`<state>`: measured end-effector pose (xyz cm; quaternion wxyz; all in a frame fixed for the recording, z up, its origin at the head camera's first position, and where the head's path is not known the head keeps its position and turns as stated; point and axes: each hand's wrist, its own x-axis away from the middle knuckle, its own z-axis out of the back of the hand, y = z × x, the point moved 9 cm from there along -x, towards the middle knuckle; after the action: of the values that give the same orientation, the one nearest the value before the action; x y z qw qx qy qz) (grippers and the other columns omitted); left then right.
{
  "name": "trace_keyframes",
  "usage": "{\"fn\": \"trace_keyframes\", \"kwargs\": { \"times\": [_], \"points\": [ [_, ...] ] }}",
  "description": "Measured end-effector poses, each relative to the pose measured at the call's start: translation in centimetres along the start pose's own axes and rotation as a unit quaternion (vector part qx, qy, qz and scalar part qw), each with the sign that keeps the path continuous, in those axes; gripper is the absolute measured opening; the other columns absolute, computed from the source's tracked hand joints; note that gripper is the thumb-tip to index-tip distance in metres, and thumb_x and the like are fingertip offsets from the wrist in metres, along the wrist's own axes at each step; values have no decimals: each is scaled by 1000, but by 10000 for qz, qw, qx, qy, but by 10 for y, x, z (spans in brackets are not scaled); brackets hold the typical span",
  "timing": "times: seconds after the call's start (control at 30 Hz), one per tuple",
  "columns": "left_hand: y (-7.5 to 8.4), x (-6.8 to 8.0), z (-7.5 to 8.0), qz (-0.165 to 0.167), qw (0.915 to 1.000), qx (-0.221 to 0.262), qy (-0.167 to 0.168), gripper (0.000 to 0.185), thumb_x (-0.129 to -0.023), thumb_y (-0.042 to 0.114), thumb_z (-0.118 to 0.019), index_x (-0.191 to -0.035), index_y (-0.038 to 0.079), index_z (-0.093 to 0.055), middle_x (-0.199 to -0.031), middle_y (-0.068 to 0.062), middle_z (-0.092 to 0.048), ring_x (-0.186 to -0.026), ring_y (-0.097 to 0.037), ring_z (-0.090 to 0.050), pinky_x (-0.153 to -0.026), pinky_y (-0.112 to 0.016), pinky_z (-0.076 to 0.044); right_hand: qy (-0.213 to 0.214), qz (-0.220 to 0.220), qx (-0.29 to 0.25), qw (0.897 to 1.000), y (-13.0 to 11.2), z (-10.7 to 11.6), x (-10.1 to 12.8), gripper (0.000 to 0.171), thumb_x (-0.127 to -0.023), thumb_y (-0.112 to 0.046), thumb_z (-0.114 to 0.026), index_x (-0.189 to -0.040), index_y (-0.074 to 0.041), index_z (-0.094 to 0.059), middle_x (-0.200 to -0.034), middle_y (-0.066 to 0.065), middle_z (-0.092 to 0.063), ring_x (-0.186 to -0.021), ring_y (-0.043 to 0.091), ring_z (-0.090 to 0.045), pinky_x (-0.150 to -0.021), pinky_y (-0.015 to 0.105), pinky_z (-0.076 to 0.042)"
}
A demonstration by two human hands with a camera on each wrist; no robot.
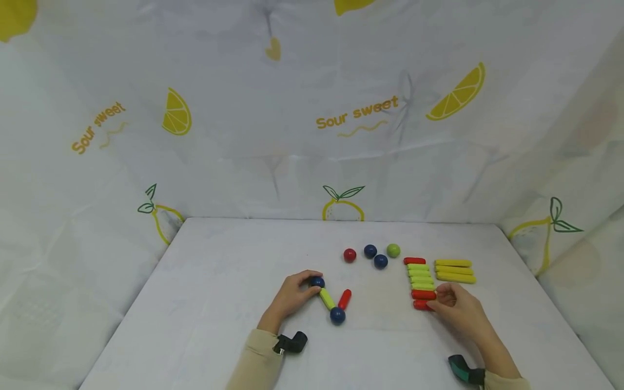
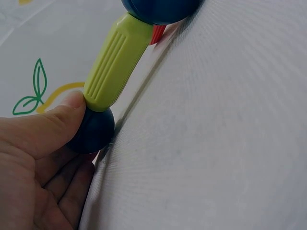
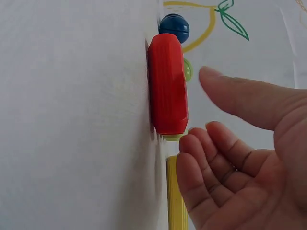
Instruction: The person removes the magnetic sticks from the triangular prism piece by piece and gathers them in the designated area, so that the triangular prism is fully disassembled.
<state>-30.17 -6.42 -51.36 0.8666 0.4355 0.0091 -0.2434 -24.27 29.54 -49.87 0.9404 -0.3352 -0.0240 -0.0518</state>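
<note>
Head view shows the left hand (image 1: 292,295) pinching a blue ball (image 1: 317,282) joined to a lime stick (image 1: 327,298), which runs to a second blue ball (image 1: 337,315) with a short red stick (image 1: 344,299) attached. Right hand (image 1: 455,310), fingers loosely curled and holding nothing, rests beside the nearest red stick (image 1: 422,305) of a row on the white table (image 1: 219,271).

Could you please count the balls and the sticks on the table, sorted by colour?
Blue balls: 4
Red ball: 1
Green ball: 1
Red sticks: 4
Green sticks: 5
Yellow sticks: 3
Total: 18
</note>
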Motion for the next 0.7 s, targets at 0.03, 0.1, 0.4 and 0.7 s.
{"fn": "trace_keyframes", "kwargs": {
  "times": [0.03,0.1,0.4,0.7],
  "points": [
    [0,0,0,-21,10000,-17,0,34,-84,37,-58,-115,23,-58,-113,7,-61,-110,-9,-53,-97,-33,-42,46,75,-41,10000,-4,1,0,55,-76,-41,-67,-108,0,-49,-97,11,-60,-86,21,-56,-68,27,-51],
    [-1,0,0,-42,10000,-49,2,35,-85,38,-57,-116,24,-57,-113,7,-61,-110,-9,-53,-97,-33,-42,36,182,-176,9997,-13,1,1,54,-77,-40,-67,-110,-1,-50,-101,12,-60,-88,21,-58,-69,27,-53],
    [1,-1,2,-62,9999,-66,47,35,-84,38,-58,-116,23,-58,-113,6,-61,-110,-10,-54,-97,-34,-42,-718,885,-894,9895,-79,-27,-7,35,-80,-21,-67,-108,-4,-56,-102,9,-62,-89,17,-59,-74,25,-53],
    [-3,0,-1,202,9998,77,-46,37,-83,44,-57,-116,27,-57,-114,11,-60,-111,-7,-52,-98,-34,-41,-1922,1760,-1499,9538,-131,-89,-18,35,-81,-19,-65,-113,-7,-57,-110,8,-60,-103,24,-56,-86,32,-50]
  ]
}}
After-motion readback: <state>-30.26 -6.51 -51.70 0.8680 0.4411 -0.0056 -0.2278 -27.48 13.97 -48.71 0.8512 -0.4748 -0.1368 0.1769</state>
